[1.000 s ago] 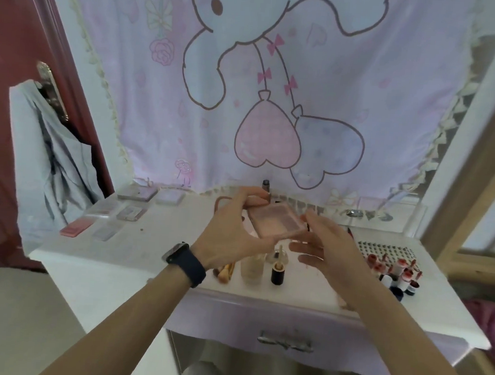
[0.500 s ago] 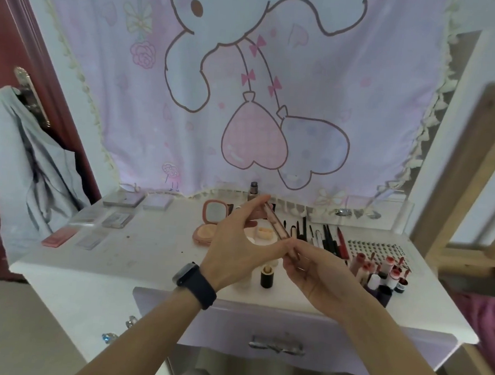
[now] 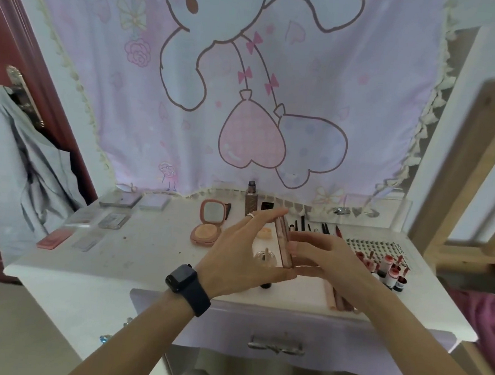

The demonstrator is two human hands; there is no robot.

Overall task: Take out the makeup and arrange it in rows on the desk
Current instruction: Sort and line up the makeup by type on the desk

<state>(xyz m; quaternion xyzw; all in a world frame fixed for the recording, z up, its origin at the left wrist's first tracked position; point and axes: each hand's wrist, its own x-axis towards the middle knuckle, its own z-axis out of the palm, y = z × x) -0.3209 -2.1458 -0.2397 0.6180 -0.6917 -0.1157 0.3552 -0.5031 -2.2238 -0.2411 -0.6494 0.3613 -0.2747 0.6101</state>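
Note:
A thin pink makeup palette (image 3: 283, 241) is held edge-on above the middle of the white desk (image 3: 155, 257). My left hand (image 3: 242, 250) pinches it between index fingertip at its far end and thumb at its near end. My right hand (image 3: 323, 257) grips its right side, thumb pressed on the edge. On the desk's left lie several flat palettes (image 3: 114, 220) in rows. An open round compact (image 3: 208, 224) and a tall bottle (image 3: 251, 200) stand behind my hands.
Dark pencils and brushes (image 3: 310, 226) lie in a row right of centre, then a lash tray (image 3: 376, 247) and a cluster of lipsticks (image 3: 386, 269). Pink pencils (image 3: 338, 298) lie near the front edge. A drawer handle (image 3: 274, 345) sits below. Grey clothing (image 3: 18, 167) hangs at left.
The pink palette has been turned from showing its flat face to standing edge-on between both hands, and lowered a little toward the desk. Both hands keep hold of it.

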